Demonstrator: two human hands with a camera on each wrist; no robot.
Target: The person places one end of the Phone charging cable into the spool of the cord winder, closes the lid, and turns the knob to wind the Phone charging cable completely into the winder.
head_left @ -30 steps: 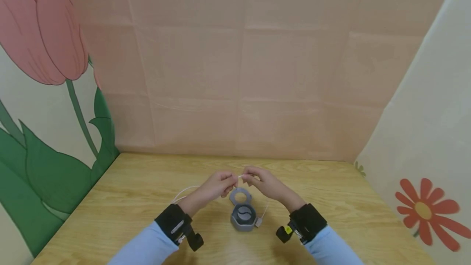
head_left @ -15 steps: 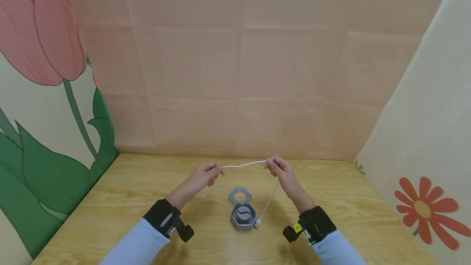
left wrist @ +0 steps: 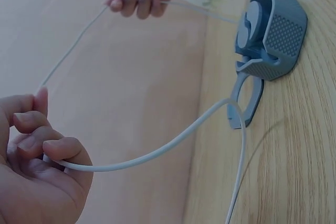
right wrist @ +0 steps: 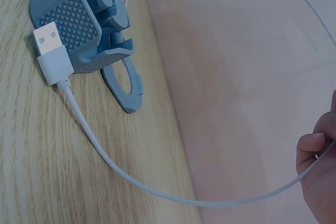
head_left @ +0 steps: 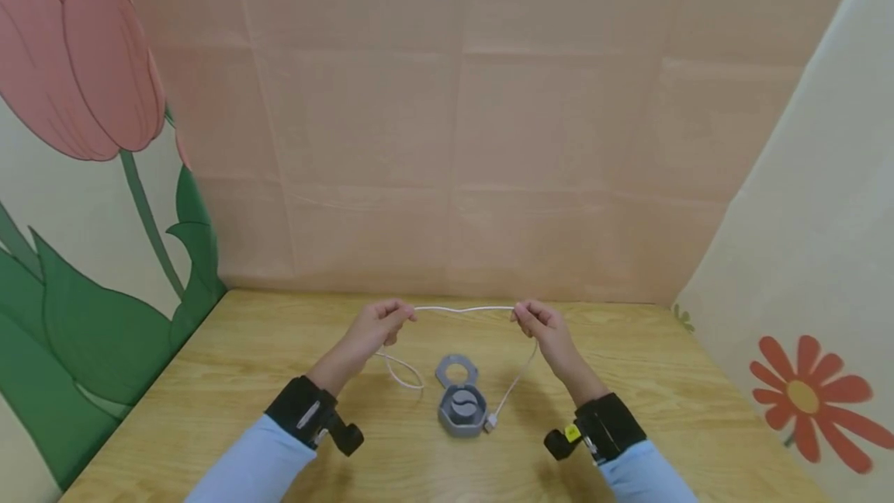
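Wood-grain bench (head_left: pixel 244 379), pink backdrop: both hands pinch thin white USB cable (head_left: pixel 464 308) w/ curled fingers, left hand (head_left: pixel 377 326) & right hand (head_left: pixel 541 326) apart over grey plastic cable winder (head_left: pixel 462 407); best keep span taut, level.

Our left hand (head_left: pixel 378 324) and right hand (head_left: pixel 541 324) are raised level and apart, forearms angled inward, fingers of each curled in a pinch. Black bands on both wrists.
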